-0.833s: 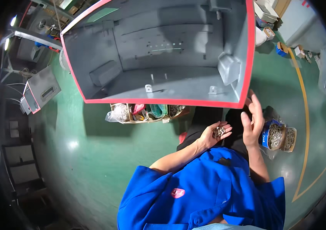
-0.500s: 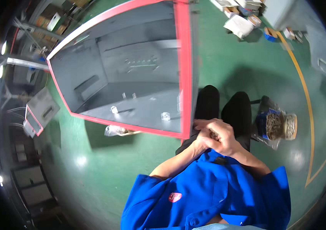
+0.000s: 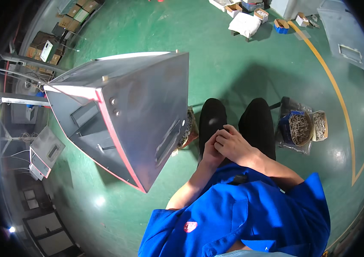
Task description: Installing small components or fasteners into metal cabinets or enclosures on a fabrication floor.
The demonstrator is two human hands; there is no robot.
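Observation:
My left hand (image 3: 211,150) and my right hand (image 3: 235,147) meet over my lap, between my black-trousered legs. The fingers of both are curled and pressed together; whatever lies inside is hidden. To their left stands a large grey sheet-metal box (image 3: 156,111), its open front edged in red and white. Its side panel, with a long slot and two round holes, faces toward my legs. The box is apart from both hands.
Beside my right leg sit a blue carton of small fasteners (image 3: 300,128) and a lighter carton of pale pieces (image 3: 319,125). Another container of small parts (image 3: 189,129) shows behind the metal box. A white-covered stool (image 3: 245,25) and a yellow floor line (image 3: 335,79) lie farther right.
The metal box has turned, from its open front facing me to its side panel facing me. My hands have closed together, hiding the small brownish pieces glimpsed between them.

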